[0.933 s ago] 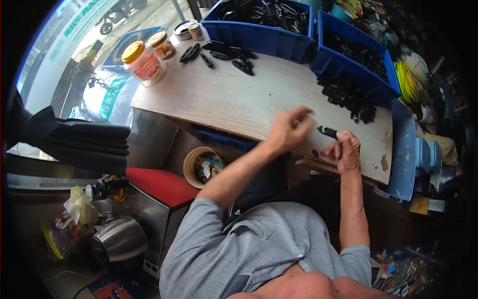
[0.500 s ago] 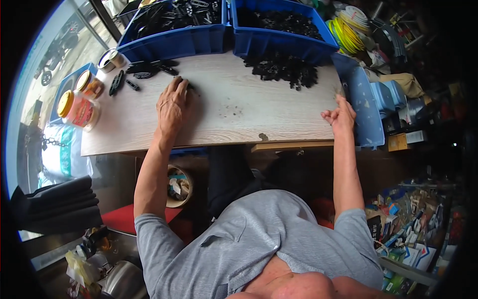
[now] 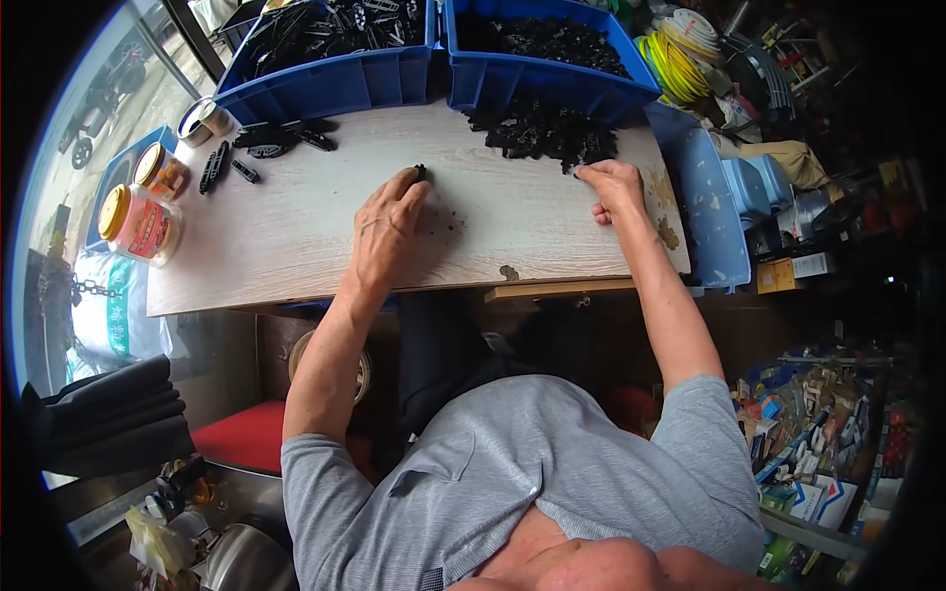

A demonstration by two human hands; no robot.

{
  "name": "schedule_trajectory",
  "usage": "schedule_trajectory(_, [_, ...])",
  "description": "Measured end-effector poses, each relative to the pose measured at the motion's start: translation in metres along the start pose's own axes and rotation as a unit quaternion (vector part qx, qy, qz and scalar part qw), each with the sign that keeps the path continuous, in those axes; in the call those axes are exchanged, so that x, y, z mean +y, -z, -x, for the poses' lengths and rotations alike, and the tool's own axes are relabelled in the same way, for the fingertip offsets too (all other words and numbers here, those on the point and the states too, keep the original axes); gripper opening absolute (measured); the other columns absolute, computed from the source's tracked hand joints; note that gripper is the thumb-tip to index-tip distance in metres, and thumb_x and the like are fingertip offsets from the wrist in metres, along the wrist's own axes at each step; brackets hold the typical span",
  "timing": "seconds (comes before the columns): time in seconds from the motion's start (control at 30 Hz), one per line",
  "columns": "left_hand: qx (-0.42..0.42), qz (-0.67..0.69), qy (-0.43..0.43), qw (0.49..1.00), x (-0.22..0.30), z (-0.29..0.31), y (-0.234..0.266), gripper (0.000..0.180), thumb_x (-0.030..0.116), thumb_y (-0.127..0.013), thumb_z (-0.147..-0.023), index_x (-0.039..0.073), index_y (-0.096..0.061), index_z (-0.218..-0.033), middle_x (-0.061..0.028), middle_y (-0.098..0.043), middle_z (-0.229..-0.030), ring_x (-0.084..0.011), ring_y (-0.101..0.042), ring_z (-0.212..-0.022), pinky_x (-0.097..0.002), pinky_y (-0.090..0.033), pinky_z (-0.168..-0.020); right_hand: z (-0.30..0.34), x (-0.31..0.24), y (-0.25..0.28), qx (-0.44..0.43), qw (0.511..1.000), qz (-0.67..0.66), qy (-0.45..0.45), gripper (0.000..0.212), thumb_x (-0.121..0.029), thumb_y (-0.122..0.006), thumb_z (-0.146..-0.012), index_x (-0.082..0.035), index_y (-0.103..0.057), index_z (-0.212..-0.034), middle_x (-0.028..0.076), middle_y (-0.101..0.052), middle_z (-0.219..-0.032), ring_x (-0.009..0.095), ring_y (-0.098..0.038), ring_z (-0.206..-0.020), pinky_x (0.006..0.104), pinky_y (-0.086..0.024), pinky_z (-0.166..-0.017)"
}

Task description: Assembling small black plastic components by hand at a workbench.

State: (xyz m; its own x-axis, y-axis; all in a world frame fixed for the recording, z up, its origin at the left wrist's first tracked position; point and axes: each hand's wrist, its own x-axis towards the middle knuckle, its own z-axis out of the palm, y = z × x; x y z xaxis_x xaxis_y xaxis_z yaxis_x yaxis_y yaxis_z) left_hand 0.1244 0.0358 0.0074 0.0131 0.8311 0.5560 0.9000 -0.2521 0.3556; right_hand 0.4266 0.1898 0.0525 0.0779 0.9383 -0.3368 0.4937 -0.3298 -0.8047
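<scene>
My left hand (image 3: 386, 229) rests on the pale wooden table (image 3: 296, 246), its fingers curled over a small black part (image 3: 420, 172) that peeks out at the fingertips. My right hand (image 3: 613, 187) reaches to the near edge of a heap of black plastic parts (image 3: 537, 130) on the table's far right and pinches at one of them. Whether it has hold of a piece is not visible.
Two blue bins (image 3: 335, 84) (image 3: 547, 79) of black parts stand along the table's far edge. Assembled black pieces (image 3: 281, 140) lie at the far left, beside jars with yellow lids (image 3: 138, 222). Coils of yellow wire (image 3: 675, 64) and a blue lid (image 3: 705, 207) lie at the right.
My left hand has slid from the far left of the table toward the middle. My right hand has moved from the table's right edge up to the heap of black parts.
</scene>
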Motion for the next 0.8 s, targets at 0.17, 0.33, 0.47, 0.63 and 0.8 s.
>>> schedule_trajectory(0.17, [0.139, -0.050, -0.042, 0.988, 0.010, -0.005, 0.009, 0.041, -0.003, -0.072, -0.075, 0.004, -0.063, -0.114, -0.0143, -0.064, -0.120, -0.0327, -0.064, -0.105, -0.0391, -0.053, -0.090, 0.000, -0.001, -0.005, 0.013, 0.995, 0.082, 0.049, 0.034, -0.028, -0.078, -0.082, -0.003, -0.071, -0.103, 0.006, -0.065, -0.071, 0.013, -0.057, -0.047, 0.0291, -0.048, -0.041])
schedule_trajectory(0.33, [0.107, 0.393, 0.204, 0.890, 0.061, 0.018, -0.014, 0.023, 0.001, -0.072, -0.086, -0.001, -0.068, -0.109, -0.0149, -0.071, -0.096, -0.0212, -0.070, -0.081, -0.0324, -0.055, -0.071, 0.002, 0.008, -0.003, 0.015, 0.993, 0.098, 0.070, 0.022, -0.020, -0.073, -0.085, -0.001, -0.067, -0.095, 0.004, -0.060, -0.070, 0.011, -0.050, -0.044, 0.0270, -0.042, -0.037])
schedule_trajectory(0.47, [0.036, 0.468, 0.276, 0.839, 0.090, 0.010, -0.036, 0.031, 0.019, -0.068, -0.095, -0.005, -0.066, -0.115, -0.0096, -0.071, -0.093, -0.0142, -0.067, -0.077, -0.0266, -0.055, -0.068, 0.016, 0.014, -0.001, -0.034, 0.997, -0.016, 0.068, 0.018, -0.016, -0.072, -0.085, -0.002, -0.063, -0.094, 0.003, -0.056, -0.063, 0.011, -0.052, -0.044, 0.0262, -0.044, -0.037])
schedule_trajectory(0.63, [-0.074, 0.491, 0.353, 0.793, 0.098, -0.033, -0.049, 0.033, 0.022, -0.066, -0.093, -0.005, -0.066, -0.112, -0.0098, -0.070, -0.084, -0.0130, -0.065, -0.070, -0.0262, -0.053, -0.063, 0.063, 0.015, -0.024, -0.213, 0.968, -0.098, 0.094, 0.016, -0.012, -0.071, -0.086, -0.003, -0.062, -0.096, 0.004, -0.060, -0.060, 0.012, -0.056, -0.041, 0.0255, -0.045, -0.037])
schedule_trajectory(0.8, [-0.118, 0.569, 0.357, 0.731, 0.092, -0.030, -0.045, 0.020, 0.017, -0.064, -0.093, -0.002, -0.066, -0.099, -0.0087, -0.068, -0.080, -0.0116, -0.064, -0.067, -0.0257, -0.053, -0.061, 0.074, 0.021, -0.031, -0.266, 0.944, -0.148, 0.130, 0.018, -0.010, -0.073, -0.086, -0.003, -0.062, -0.099, 0.002, -0.061, -0.062, 0.010, -0.055, -0.045, 0.0241, -0.045, -0.042])
